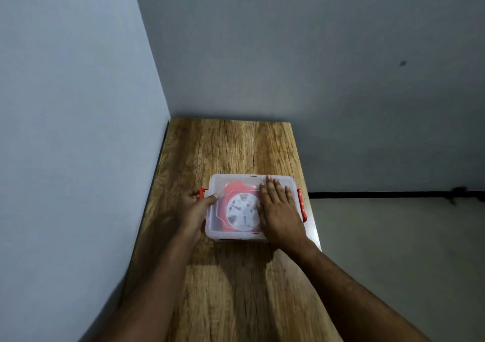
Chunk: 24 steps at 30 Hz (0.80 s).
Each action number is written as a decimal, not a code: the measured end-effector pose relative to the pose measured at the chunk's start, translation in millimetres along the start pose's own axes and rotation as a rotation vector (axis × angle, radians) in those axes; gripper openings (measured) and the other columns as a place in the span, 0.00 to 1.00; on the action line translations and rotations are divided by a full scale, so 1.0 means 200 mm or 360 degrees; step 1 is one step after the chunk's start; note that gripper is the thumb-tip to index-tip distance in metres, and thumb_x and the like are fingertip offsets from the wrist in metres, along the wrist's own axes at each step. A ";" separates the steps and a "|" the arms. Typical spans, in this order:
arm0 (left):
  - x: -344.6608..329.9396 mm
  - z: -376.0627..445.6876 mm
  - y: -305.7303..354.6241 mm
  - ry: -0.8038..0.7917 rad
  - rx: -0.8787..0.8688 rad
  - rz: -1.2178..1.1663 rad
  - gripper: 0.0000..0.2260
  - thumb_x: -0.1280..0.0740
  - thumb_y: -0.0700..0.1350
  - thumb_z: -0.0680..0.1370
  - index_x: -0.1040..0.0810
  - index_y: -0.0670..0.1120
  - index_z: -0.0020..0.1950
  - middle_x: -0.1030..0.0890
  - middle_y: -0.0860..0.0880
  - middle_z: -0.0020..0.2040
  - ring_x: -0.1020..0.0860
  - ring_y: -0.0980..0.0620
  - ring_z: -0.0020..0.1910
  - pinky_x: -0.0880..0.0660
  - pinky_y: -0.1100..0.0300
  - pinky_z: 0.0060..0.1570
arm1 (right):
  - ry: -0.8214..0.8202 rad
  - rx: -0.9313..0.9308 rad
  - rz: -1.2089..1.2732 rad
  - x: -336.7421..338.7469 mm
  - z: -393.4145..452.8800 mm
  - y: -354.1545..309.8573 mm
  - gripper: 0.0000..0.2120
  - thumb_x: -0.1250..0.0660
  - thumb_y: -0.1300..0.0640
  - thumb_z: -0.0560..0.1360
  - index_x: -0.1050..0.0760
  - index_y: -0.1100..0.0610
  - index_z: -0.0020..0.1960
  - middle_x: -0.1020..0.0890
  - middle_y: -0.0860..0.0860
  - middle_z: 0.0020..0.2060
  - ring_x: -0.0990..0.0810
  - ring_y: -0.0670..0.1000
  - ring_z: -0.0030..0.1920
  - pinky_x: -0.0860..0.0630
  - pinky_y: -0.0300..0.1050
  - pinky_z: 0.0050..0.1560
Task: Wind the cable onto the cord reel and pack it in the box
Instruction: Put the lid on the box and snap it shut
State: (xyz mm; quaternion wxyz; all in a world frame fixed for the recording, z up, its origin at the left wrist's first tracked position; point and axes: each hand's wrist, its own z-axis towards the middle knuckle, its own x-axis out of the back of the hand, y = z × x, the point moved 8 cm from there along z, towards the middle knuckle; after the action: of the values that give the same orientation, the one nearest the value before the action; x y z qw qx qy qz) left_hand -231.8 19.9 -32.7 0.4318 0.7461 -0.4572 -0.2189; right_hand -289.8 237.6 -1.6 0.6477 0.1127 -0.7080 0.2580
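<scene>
The cord reel [237, 207], red with a white round face, lies flat inside a clear plastic box [225, 232] whose lid [236, 181] is already on. The box sits on a wooden table [236, 289] pushed into a corner between two pale walls. No loose cable shows outside the box.

The right hand [278, 210] lies flat on the right part of the lid, fingers straight and close together, their tips near the far edge; the reel's white face is just left of this hand's thumb side. A red latch [301, 205] stands on the box's side just beyond the little finger. The left hand [196, 207] grips the box's left end, the thumb resting on top of the lid's edge and the other fingers wrapped down the side, by a second red latch [201, 192] that looks raised. Whether those fingers touch that latch cannot be told.

The box looks stiff, smooth and likely a little slippery, so bare plastic offers a poor hold. The reel inside probably gives it some weight, and it may slide within if the box tips. The surest holds seem to be the two short ends, under the rim beside the latches. Each latch likely needs a firm push from the fingertips while the flat palm keeps the lid seated.
</scene>
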 end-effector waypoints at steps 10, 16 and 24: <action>-0.08 -0.16 0.22 0.0413 -0.0626 0.0993 0.13 0.35 0.46 0.84 0.20 0.42 0.65 0.15 0.43 0.56 0.16 0.45 0.51 0.19 0.54 0.48 | 0.0028 -0.0005 0.0010 0.01 0.00 -0.01 0.32 0.66 0.43 0.83 0.56 0.58 0.82 0.57 0.55 0.81 0.60 0.55 0.81 0.60 0.56 0.80; -0.33 -0.28 0.28 0.0295 -0.1070 0.2052 0.35 0.53 0.59 0.84 0.61 0.41 0.82 0.61 0.40 0.83 0.58 0.42 0.83 0.60 0.47 0.79 | 0.0038 0.0020 0.0002 0.03 -0.01 -0.02 0.34 0.65 0.42 0.84 0.50 0.62 0.81 0.53 0.58 0.80 0.53 0.59 0.81 0.54 0.59 0.80; -0.46 -0.23 0.11 -0.0114 -0.1001 0.2456 0.31 0.58 0.57 0.86 0.61 0.39 0.82 0.58 0.38 0.83 0.58 0.42 0.83 0.62 0.47 0.80 | -0.0008 0.0058 0.0063 0.06 -0.02 -0.05 0.46 0.72 0.32 0.79 0.46 0.64 0.80 0.47 0.61 0.80 0.49 0.61 0.80 0.51 0.63 0.79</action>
State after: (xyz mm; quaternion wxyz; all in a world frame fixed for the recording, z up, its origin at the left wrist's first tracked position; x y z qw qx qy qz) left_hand -254.3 116.8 4.7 0.6339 0.0605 -0.7710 -0.0026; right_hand -283.0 234.5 12.4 0.6385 0.1110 -0.7069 0.2832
